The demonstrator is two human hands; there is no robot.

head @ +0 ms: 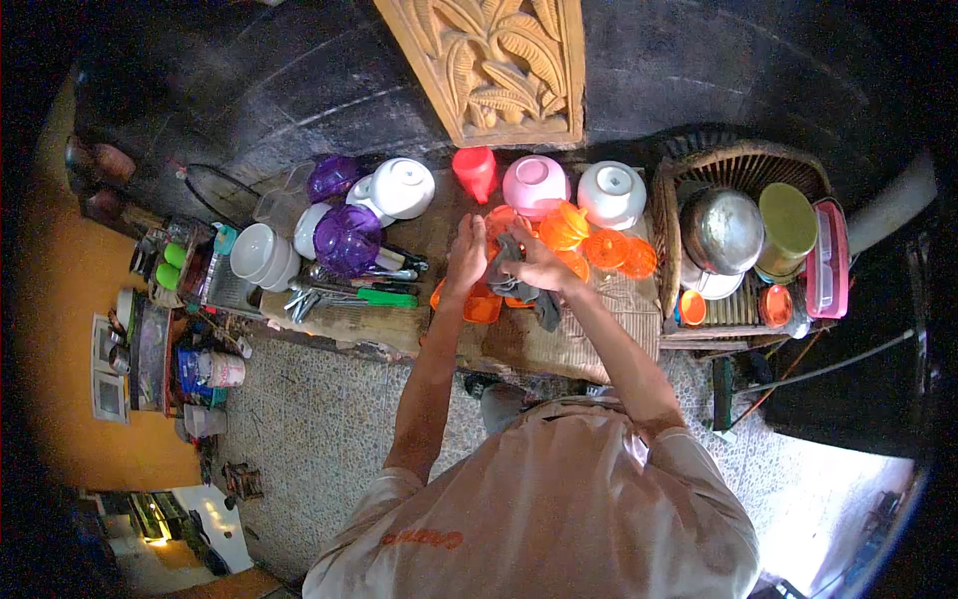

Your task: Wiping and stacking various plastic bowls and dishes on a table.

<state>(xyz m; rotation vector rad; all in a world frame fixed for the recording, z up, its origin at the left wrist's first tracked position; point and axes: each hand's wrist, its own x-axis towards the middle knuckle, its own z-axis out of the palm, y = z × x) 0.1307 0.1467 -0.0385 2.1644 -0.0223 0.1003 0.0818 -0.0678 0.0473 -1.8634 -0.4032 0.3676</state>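
My left hand (468, 254) is at the left edge of a round orange plastic dish (500, 220), its fingers along the rim and the grip partly hidden. A dark grey cloth (550, 311) hangs from my right hand (545, 263), bunched under the fingers against the dish's right side. Below my hands lies an orange plastic container (481, 307), partly covered by my left forearm. To the right sit an orange ribbed lidded piece (563, 224) and orange round pieces (606, 248). Behind stand a red plastic cup (474, 172), an upturned pink bowl (535, 183) and an upturned white bowl (612, 196).
Purple bowls (348, 239), white bowls (258, 254) and cutlery with a green handle (387, 298) crowd the left of the worn table (569, 344). At right, a bamboo rack (666, 247) holds a metal bowl (722, 228). A carved wooden panel (509, 67) is behind.
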